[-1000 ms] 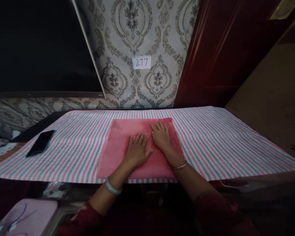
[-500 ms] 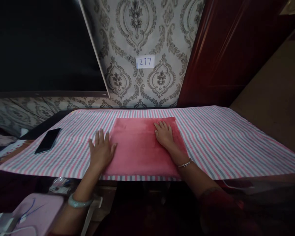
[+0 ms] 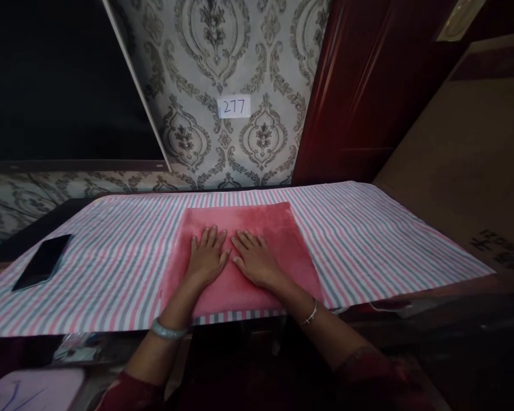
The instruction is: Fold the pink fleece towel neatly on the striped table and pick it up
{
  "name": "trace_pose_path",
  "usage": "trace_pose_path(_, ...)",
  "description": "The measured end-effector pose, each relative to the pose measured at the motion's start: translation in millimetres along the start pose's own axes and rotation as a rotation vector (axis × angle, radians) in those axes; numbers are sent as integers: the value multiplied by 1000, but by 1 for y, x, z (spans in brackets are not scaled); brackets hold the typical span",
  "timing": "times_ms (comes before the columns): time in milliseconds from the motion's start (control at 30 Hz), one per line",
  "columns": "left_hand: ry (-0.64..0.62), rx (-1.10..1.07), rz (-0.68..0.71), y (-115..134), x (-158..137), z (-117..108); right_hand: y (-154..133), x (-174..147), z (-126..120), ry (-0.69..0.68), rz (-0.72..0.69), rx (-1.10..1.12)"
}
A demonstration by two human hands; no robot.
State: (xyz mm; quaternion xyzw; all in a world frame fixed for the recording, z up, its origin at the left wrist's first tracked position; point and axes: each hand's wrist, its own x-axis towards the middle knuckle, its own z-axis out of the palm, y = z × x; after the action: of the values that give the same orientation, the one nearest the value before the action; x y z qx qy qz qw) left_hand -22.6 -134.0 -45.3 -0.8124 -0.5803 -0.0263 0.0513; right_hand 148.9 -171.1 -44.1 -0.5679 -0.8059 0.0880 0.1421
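A pink plush towel [image 3: 240, 302], folded to a flat square, lies near the table's front edge on a striped cloth [image 3: 368, 245]. Its nap shows darker red patches, mostly on the right and along the left side. My left hand [image 3: 208, 257] rests flat on the left half of the towel, fingers spread. Beside it my right hand [image 3: 255, 260] lies palm down around the towel's middle, fingers stretched out. The two thumbs point toward each other with a small gap between them. Neither hand grips anything.
A black phone [image 3: 43, 262] lies on the cloth at the left. Behind the table are a large dark screen [image 3: 68, 85], patterned wallpaper with a paper label [image 3: 234, 107], and a dark red door [image 3: 360, 85]. A cardboard box [image 3: 462, 171] stands at the right. Below left is a pink stool [image 3: 38, 388].
My left hand has moved right, from the towel's left edge onto it. My right hand has slid left and nearer to me. Darker nap now shows on the towel's left side. The view has shifted.
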Motion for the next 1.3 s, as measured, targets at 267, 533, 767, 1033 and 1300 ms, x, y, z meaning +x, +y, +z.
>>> trace_pose_path(267,-5,-21,0,0,0,-1,60,-47,-17,5,218,-133)
trace_pose_path(533,15,-27,-3,0,1,3,114,-89,-25,76,467,-160)
trace_pose_path(767,-116,-146,17,-5,11,-28,73,-12,-64,134,253,-182)
trace_pose_path(1033,-45,-120,-4,-3,104,-49,24,107,-53,40,195,-118)
trace_pose_path(1300,27,-87,-36,-4,115,8,43,106,-2,145,151,-141)
